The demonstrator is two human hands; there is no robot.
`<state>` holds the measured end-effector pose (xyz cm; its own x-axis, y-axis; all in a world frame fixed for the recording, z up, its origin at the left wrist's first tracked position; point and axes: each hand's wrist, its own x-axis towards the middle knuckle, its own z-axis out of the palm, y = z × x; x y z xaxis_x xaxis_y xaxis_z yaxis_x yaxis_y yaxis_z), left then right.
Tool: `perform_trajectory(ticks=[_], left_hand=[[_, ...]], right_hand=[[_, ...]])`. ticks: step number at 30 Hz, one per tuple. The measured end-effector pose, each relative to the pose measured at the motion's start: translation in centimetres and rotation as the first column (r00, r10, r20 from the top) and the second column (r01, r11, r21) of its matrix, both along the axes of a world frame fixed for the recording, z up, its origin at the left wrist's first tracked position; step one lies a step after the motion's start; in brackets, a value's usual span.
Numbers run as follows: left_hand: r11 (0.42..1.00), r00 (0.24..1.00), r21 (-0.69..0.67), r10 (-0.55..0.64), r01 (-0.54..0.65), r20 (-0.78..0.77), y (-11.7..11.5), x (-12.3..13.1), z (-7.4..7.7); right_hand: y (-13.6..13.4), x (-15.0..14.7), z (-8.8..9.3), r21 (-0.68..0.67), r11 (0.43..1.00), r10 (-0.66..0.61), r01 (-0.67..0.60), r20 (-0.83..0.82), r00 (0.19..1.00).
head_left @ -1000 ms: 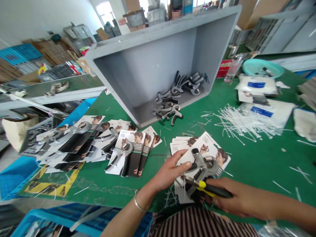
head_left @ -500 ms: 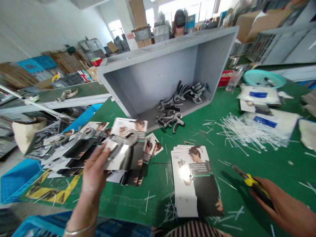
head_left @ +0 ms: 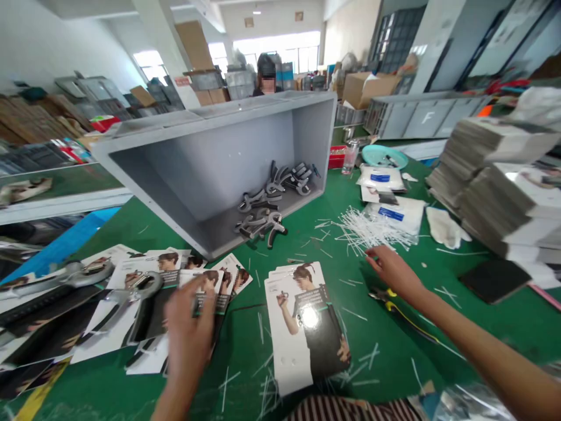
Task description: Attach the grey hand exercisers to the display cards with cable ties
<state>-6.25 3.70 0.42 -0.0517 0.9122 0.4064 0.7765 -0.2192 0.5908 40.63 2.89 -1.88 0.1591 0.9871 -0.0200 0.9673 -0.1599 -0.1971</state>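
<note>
We held our left hand low over the loose printed cards on the green surface, with the fingers pointing up and forward. The hand was blurred, so we cannot tell whether the fingers were closed on a card or only resting against it. Grey-and-black hand grip trainers lay on those cards just beside that hand, toward the left edge of the view. Our right arm stretched in from the lower right, and our right hand hung over the surface with its fingers open and empty, just above a pair of yellow-handled pliers lying with their tips pointing left. Between our hands lay a neat stack of cards, printed with a figure in black. Beyond it stood a tilted grey plastic bin, with a heap of loose grip trainers in its lower corner. To the right we saw a scatter of white cable ties, a white glove and tall stacks of cards. A co-worker stood well off behind the bin.
</note>
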Motion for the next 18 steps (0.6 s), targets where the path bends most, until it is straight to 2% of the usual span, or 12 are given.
perform_trajectory(ticks=[2, 4, 5, 8, 10, 12, 14, 16, 17, 18], left_hand=[[0.951, 0.98, -0.259, -0.138, 0.171, 0.143, -2.1, 5.1, -2.6], [0.882, 0.953, -0.396, -0.159, 0.255, 0.259, -4.1, 8.6, -5.1], [0.864, 0.935, -0.404, -0.182, 0.299, 0.304, -4.8, 9.7, -6.1], [0.891, 0.92, -0.351, -0.154, 0.286, 0.36, -5.2, 11.5, -7.5], [0.905, 0.924, -0.334, -0.139, 0.265, 0.357, -4.1, 12.0, -7.4], [0.899, 0.931, -0.334, -0.171, 0.282, 0.324, -2.6, 12.4, -6.6], [0.928, 0.956, -0.282, -0.181, 0.244, 0.233, -1.5, 12.7, -5.3], [0.962, 0.972, -0.156, -0.209, 0.225, 0.111, -1.0, 13.3, -3.3], [0.956, 0.96, -0.089, -0.276, 0.28, 0.052, -1.0, 13.7, -2.1], [0.916, 0.917, -0.044, -0.4, 0.399, -0.003, -1.0, 14.1, -0.9]], right_hand=[[2.3, -0.1, -0.4, -0.049, 0.995, -0.089, 0.091, 0.048, 0.995], [3.5, 0.0, -1.2, -0.088, 0.984, -0.15, 0.157, 0.081, 0.985], [3.8, 0.1, -1.5, -0.11, 0.978, -0.17, 0.18, 0.091, 0.981], [3.8, 0.7, -1.7, -0.166, 0.97, -0.17, 0.18, 0.074, 0.983], [3.4, 1.1, -1.1, -0.204, 0.969, -0.137, 0.14, 0.026, 0.99], [2.6, 1.2, 0.0, -0.239, 0.968, -0.094, 0.079, -0.05, 0.994], [1.1, 0.8, 1.6, -0.264, 0.964, -0.045, 0.006, -0.141, 0.989], [-0.9, -0.4, 3.6, -0.258, 0.961, 0.029, -0.104, -0.276, 0.961], [-1.9, -1.3, 4.6, -0.229, 0.956, 0.086, -0.183, -0.376, 0.923], [-2.8, -2.4, 5.7, -0.188, 0.949, 0.148, -0.255, -0.449, 0.881]])
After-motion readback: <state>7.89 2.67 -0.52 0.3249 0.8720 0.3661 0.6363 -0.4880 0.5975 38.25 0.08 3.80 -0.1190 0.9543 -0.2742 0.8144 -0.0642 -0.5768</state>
